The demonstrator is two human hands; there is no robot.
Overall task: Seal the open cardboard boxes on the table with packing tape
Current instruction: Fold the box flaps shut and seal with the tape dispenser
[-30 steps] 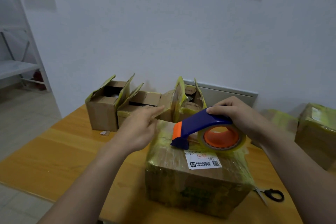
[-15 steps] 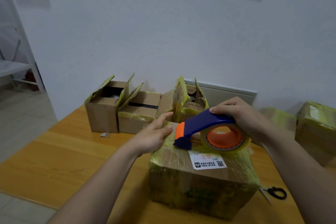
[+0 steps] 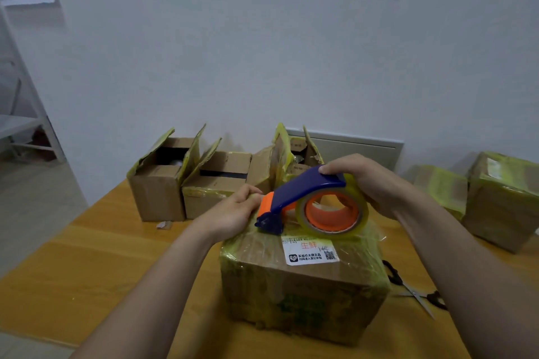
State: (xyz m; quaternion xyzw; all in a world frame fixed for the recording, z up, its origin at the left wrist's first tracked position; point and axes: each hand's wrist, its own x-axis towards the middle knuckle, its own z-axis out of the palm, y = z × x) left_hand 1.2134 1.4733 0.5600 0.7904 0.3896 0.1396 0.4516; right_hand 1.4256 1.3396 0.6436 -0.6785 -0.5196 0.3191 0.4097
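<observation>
Overhand, right hand [image 3: 376, 183] around dispenser [image 3: 303, 187]

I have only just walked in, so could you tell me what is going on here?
A person is taping the nearest box. Their right hand grips the blue tape dispenser, its nose down on the box top, while the left hand holds the top's far edge. Three open boxes wait behind; scissors lie to the right.

Wooden table [image 3: 87, 271], cardboard boxes [image 3: 303, 294], scissors [image 3: 415, 296]
</observation>
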